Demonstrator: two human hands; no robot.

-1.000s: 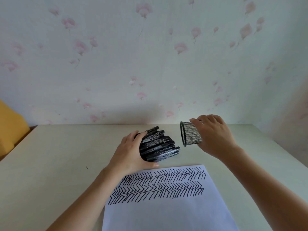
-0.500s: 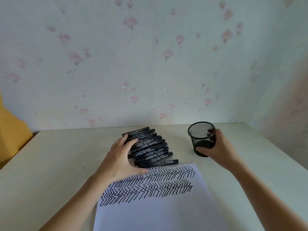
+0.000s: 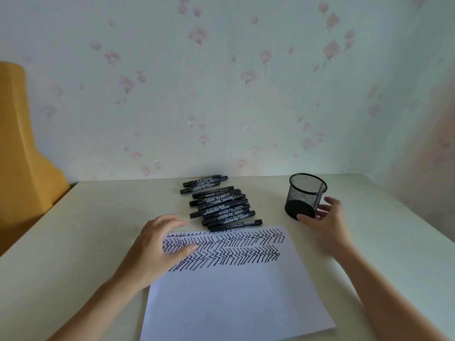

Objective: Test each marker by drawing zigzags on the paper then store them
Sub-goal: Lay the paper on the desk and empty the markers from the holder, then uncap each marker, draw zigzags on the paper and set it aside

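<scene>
A bunch of black markers [image 3: 219,205] lies in a loose pile on the pale worktop [image 3: 86,230], near the wall. They all lie flat and point about the same way, left to right. Just in front of them is a white sheet of paper [image 3: 234,296]. Its top part is full of black zigzag lines [image 3: 234,249]. The left hand [image 3: 160,244] is over the top left corner of the paper, just beside the pile. Its fingers are spread and loose, and it holds nothing. A black mesh cup [image 3: 305,195] stands upright to the right of the markers, well apart from them. No markers stick out of it. The right hand [image 3: 325,217] is at the bottom of the cup, fingers loose and open, with the thumb touching the base. A yellow thing [image 3: 22,148] stands past the left end of the worktop.
</scene>
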